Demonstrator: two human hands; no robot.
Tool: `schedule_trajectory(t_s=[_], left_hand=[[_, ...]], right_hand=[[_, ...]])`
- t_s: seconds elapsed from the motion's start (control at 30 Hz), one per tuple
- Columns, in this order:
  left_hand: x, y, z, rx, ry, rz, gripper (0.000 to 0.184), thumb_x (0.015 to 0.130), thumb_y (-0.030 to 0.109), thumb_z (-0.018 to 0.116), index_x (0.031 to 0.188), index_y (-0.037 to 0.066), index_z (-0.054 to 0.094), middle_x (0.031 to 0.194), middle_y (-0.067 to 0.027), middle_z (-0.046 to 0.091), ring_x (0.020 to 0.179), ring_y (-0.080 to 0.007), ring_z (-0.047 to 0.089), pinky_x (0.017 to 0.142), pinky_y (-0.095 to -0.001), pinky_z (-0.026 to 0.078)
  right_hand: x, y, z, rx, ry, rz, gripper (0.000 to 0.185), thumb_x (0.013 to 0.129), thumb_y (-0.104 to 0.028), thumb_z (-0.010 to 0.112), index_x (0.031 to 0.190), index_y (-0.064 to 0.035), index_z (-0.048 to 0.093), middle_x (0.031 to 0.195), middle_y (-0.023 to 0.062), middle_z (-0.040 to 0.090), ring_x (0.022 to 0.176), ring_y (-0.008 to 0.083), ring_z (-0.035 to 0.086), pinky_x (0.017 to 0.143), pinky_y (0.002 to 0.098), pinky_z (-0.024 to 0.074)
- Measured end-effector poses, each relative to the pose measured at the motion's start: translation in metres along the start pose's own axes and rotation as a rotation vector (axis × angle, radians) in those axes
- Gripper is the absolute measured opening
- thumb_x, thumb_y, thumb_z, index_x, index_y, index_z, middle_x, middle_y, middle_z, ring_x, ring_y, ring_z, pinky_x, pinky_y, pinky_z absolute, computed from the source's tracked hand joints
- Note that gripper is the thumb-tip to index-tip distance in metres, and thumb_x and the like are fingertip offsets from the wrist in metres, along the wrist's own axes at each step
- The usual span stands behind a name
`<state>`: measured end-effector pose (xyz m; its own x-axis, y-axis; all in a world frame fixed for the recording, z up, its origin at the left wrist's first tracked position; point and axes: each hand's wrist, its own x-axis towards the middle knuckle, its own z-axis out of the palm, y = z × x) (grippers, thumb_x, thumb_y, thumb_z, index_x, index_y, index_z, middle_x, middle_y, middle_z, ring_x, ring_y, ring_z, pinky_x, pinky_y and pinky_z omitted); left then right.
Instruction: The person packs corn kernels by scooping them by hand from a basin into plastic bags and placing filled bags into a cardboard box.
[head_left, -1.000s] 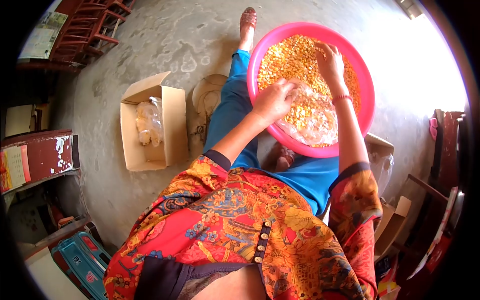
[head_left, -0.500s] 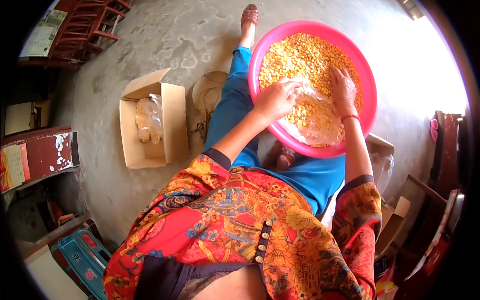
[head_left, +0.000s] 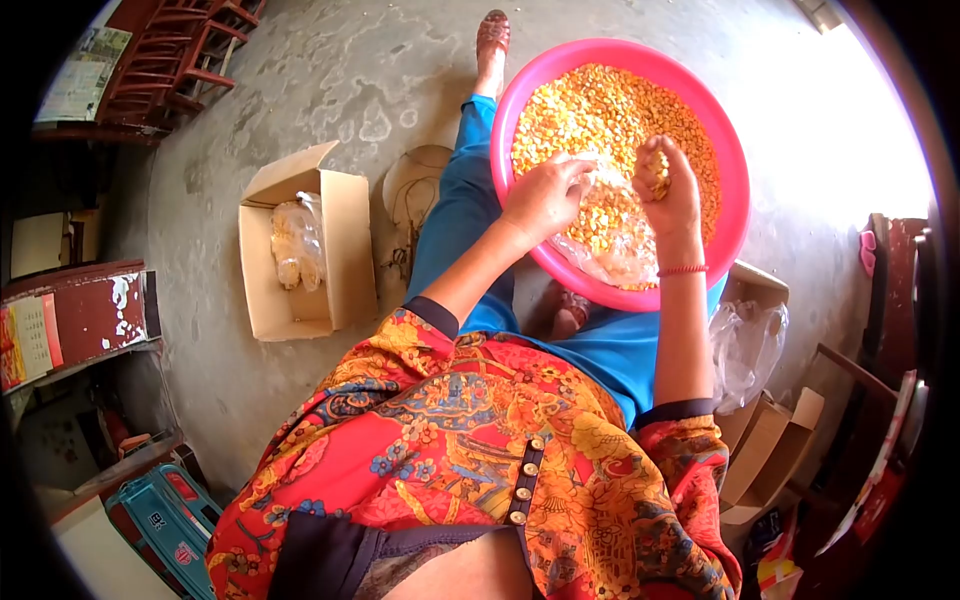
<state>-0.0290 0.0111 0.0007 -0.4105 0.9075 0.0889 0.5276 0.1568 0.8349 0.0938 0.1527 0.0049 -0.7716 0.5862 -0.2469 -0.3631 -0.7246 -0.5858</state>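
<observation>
A pink basin [head_left: 508, 110] full of yellow corn kernels [head_left: 610, 105] rests by my legs. Between my hands a clear plastic bag [head_left: 608, 262] with kernels in it lies on the corn. My left hand [head_left: 548, 198] pinches the bag's edge at the basin's left side. Over the corn, my right hand [head_left: 672, 190] is cupped and turned up, its fingers curled round a handful of kernels [head_left: 655, 172]. It is just right of the bag's mouth.
On the floor to the left stands an open cardboard box [head_left: 350, 250] holding filled plastic bags [head_left: 298, 240]. At right are more cardboard boxes [head_left: 770, 440] and a clear plastic bag [head_left: 750, 345]. Stacked brown chairs [head_left: 165, 65] stand at the upper left.
My right hand has come up out of the corn, turned over and moved left toward the bag with kernels in it. My left hand still grips the bag, barely shifted.
</observation>
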Motion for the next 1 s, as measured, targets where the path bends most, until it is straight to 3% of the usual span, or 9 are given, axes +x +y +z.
schedule_trajectory(t_s=[0.2, 0.27, 0.47, 0.57, 0.6, 0.67, 0.73, 0.87, 1.0], left_hand=[[-0.002, -0.002, 0.001, -0.001, 0.033, 0.028, 0.030, 0.074, -0.001, 0.053, 0.103, 0.004, 0.061, 0.104, -0.0153, 0.058, 0.099, -0.0315, 0.056, 0.087, -0.0356, 0.044], [-0.001, -0.005, 0.002, 0.002, 0.030, 0.003, 0.029, 0.075, -0.002, 0.052, 0.103, 0.003, 0.061, 0.105, -0.0158, 0.058, 0.101, -0.0312, 0.055, 0.088, -0.0356, 0.044], [-0.001, -0.004, 0.001, -0.002, 0.027, 0.008, 0.028, 0.076, -0.001, 0.052, 0.103, 0.003, 0.060, 0.106, -0.0159, 0.058, 0.101, -0.0315, 0.055, 0.088, -0.0361, 0.043], [-0.001, 0.000, -0.001, 0.023, 0.013, 0.013, 0.027, 0.076, 0.001, 0.052, 0.102, 0.003, 0.060, 0.104, -0.0158, 0.058, 0.099, -0.0318, 0.055, 0.087, -0.0364, 0.043], [-0.001, 0.001, -0.001, 0.034, 0.002, 0.006, 0.026, 0.077, 0.002, 0.053, 0.102, 0.003, 0.060, 0.104, -0.0157, 0.058, 0.098, -0.0319, 0.056, 0.087, -0.0365, 0.044], [0.000, -0.002, 0.000, 0.036, -0.004, 0.012, 0.026, 0.077, 0.004, 0.053, 0.101, 0.003, 0.060, 0.104, -0.0156, 0.058, 0.098, -0.0319, 0.056, 0.086, -0.0365, 0.044], [0.000, -0.006, 0.002, 0.037, -0.010, 0.019, 0.025, 0.077, 0.005, 0.053, 0.101, 0.003, 0.060, 0.104, -0.0155, 0.058, 0.097, -0.0320, 0.056, 0.086, -0.0365, 0.044], [0.001, -0.006, 0.002, 0.046, -0.015, 0.007, 0.024, 0.078, 0.006, 0.054, 0.101, 0.003, 0.060, 0.104, -0.0156, 0.058, 0.096, -0.0322, 0.056, 0.085, -0.0364, 0.044], [0.000, 0.002, -0.001, 0.014, 0.038, 0.002, 0.025, 0.077, 0.005, 0.054, 0.102, 0.004, 0.061, 0.103, -0.0162, 0.058, 0.096, -0.0318, 0.057, 0.085, -0.0355, 0.045]], right_hand=[[-0.030, 0.045, 0.020, -0.267, 0.141, 0.011, 0.022, 0.087, -0.023, 0.053, 0.076, -0.0046, 0.055, 0.066, 0.0018, 0.052, 0.055, 0.0077, 0.044, 0.048, 0.0211, 0.0357], [-0.033, 0.061, 0.015, -0.563, 0.045, -0.125, 0.022, 0.087, -0.021, 0.053, 0.074, -0.0045, 0.057, 0.067, 0.0012, 0.054, 0.058, 0.0077, 0.046, 0.054, 0.0207, 0.0376], [-0.036, 0.058, 0.013, -0.821, 0.045, -0.196, 0.017, 0.086, -0.013, 0.056, 0.085, 0.0020, 0.063, 0.079, 0.0029, 0.064, 0.074, 0.0064, 0.055, 0.067, 0.0212, 0.0432], [-0.015, 0.031, 0.000, -0.927, 0.177, -0.381, 0.020, 0.085, -0.017, 0.059, 0.089, 0.0014, 0.065, 0.078, 0.0046, 0.065, 0.062, 0.0049, 0.053, 0.056, 0.0191, 0.0429], [-0.014, 0.010, 0.006, -1.169, 0.310, -0.303, 0.019, 0.085, -0.019, 0.059, 0.090, -0.0015, 0.065, 0.082, 0.0068, 0.065, 0.056, 0.0040, 0.052, 0.051, 0.0176, 0.0413], [0.009, -0.007, -0.023, -1.553, 0.354, -0.664, 0.014, 0.085, -0.016, 0.057, 0.094, -0.0118, 0.067, 0.098, 0.0096, 0.063, 0.083, 0.0197, 0.059, 0.073, 0.0330, 0.0478], [0.028, -0.018, -0.049, -1.795, 0.387, -0.836, 0.018, 0.085, -0.020, 0.055, 0.099, -0.0134, 0.063, 0.108, 0.0089, 0.058, 0.104, 0.0279, 0.052, 0.088, 0.0420, 0.0403], [0.034, -0.010, -0.062, -1.975, 0.451, -0.780, 0.022, 0.085, -0.024, 0.053, 0.104, -0.0137, 0.058, 0.114, 0.0092, 0.053, 0.107, 0.0296, 0.048, 0.091, 0.0452, 0.0364], [0.030, -0.002, -0.065, -2.088, 0.402, -0.638, 0.021, 0.084, -0.025, 0.054, 0.101, -0.0136, 0.057, 0.106, 0.0085, 0.053, 0.102, 0.0298, 0.049, 0.084, 0.0460, 0.0383]])
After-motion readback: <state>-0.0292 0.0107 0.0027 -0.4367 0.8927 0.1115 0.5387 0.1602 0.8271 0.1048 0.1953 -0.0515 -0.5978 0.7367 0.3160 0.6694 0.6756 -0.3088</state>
